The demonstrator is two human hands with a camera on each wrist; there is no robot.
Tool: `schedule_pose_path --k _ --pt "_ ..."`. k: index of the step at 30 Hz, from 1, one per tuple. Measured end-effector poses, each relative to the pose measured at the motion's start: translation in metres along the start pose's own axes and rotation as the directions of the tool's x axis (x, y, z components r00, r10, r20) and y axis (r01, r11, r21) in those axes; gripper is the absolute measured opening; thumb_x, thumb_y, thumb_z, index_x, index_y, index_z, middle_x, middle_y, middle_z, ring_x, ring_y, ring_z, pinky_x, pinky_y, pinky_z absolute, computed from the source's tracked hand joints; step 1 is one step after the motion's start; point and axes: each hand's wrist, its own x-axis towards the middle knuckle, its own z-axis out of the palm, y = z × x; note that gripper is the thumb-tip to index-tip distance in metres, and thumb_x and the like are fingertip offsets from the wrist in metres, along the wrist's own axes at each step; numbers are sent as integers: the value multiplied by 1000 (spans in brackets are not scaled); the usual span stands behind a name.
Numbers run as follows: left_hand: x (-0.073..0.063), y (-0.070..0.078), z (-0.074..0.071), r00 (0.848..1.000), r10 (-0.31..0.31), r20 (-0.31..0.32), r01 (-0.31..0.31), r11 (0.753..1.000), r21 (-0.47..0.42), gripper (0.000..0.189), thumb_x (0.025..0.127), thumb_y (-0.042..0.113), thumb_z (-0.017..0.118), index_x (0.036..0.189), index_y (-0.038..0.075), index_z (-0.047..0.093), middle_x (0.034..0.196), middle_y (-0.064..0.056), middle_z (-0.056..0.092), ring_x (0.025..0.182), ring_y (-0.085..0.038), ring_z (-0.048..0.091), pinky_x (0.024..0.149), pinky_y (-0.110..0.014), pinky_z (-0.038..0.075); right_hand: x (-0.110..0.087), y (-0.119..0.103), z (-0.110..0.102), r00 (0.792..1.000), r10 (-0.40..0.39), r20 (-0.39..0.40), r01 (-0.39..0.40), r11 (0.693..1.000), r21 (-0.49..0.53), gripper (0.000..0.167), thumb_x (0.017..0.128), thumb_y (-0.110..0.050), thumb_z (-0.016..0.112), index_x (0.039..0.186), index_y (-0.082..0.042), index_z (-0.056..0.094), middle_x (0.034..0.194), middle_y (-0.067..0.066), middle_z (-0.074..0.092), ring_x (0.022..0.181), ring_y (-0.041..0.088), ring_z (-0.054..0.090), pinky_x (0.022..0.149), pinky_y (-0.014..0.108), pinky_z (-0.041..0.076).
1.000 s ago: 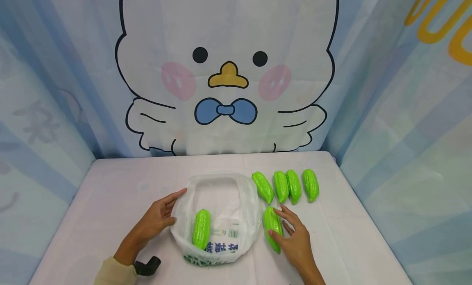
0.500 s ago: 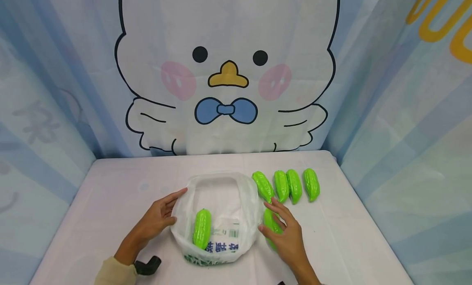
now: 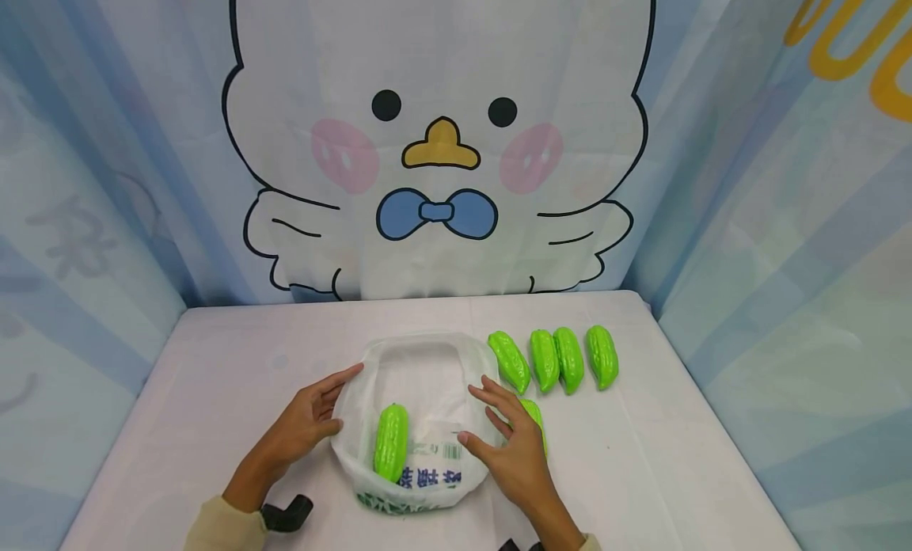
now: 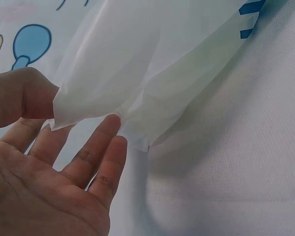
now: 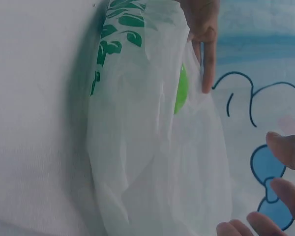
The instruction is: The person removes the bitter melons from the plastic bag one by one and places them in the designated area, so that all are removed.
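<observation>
A white translucent plastic bag [image 3: 349, 460] stands with its mouth spread wide, green and blue print on it. Inside lies one shiny green bitter melon [image 3: 391, 444]. My left hand [image 3: 302, 424] touches the bag's left side with thumb and extended fingers; in the left wrist view the plastic hides one digit's tip, and the left fingers [image 4: 108, 167] look relaxed. Over the bag's right rim hovers my right hand [image 3: 516, 456], fingers spread and holding nothing. Partly hidden behind it, another bitter melon [image 3: 533, 415] lies right of the bag.
Several more bitter melons [image 3: 568, 361] lie in a row behind and to the right of the bag. All rest on a white-covered table [image 3: 677, 472]. Curtains with a cartoon print [image 3: 442, 258] hang around it. A black wrist camera mount [image 3: 287, 514] sits by the left sleeve.
My right hand has left the bitter melon beside the bag and moved left over the bag's rim, with nothing in it. My left hand stays at the bag's left side.
</observation>
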Motion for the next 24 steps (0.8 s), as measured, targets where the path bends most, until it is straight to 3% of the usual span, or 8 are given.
schedule_pose_path --k 4,8,18,24 --pt "0 0 0 1000 -2 -1 2 1000 -10 89 87 -9 64 167 18 36 171 -17 38 153 -43 45 113 -33 54 0 -4 11 999 14 30 -14 1000 17 68 81 -6 90 139 -35 69 162 -9 49 157 22 42 119 34 46" --pt "1 -1 0 1000 2 2 -2 1000 -12 90 86 -10 64 167 17 36 171 -17 38 152 -44 45 112 -30 54 1 -7 21 998 11 65 -12 1000 15 69 82 -9 90 139 -40 67 163 -8 48 157 23 43 119 34 46" --pt "3 -3 0 1000 12 4 -12 1000 -11 88 89 -9 63 168 20 35 171 -15 38 152 -43 45 105 -18 52 0 -13 44 991 -18 132 15 999 30 66 85 -11 88 141 -38 66 162 -9 48 155 21 44 120 40 47" --pt "1 -2 0 1000 11 8 -11 1000 -16 89 88 -9 64 168 17 35 172 -17 36 152 -45 45 108 -27 55 0 -10 59 985 -15 172 11 1000 22 65 86 -10 87 142 -35 66 164 2 49 154 26 46 119 46 48"
